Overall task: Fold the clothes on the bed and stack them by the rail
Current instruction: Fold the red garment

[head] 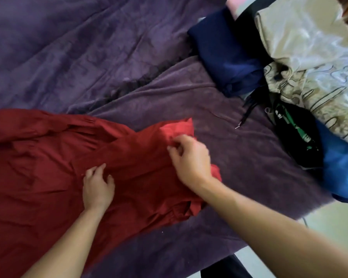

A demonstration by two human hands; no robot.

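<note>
A dark red garment (38,167) lies spread across the left half of the bed, on a purple blanket (88,47). My left hand (97,185) rests on its middle with the fingers spread and slightly bent. My right hand (191,159) is at the garment's upper right corner and pinches a fold of the red cloth between thumb and fingers. A lighter red patch (177,128) of the cloth shows just above that hand.
A pile of clothes lies at the right: a navy piece (219,53), a shiny beige patterned one (313,57), a black and green item (297,135), a bright blue one (342,167). A black drawstring (246,115) trails onto the blanket. Pale floor (329,219) shows past the bed's right edge.
</note>
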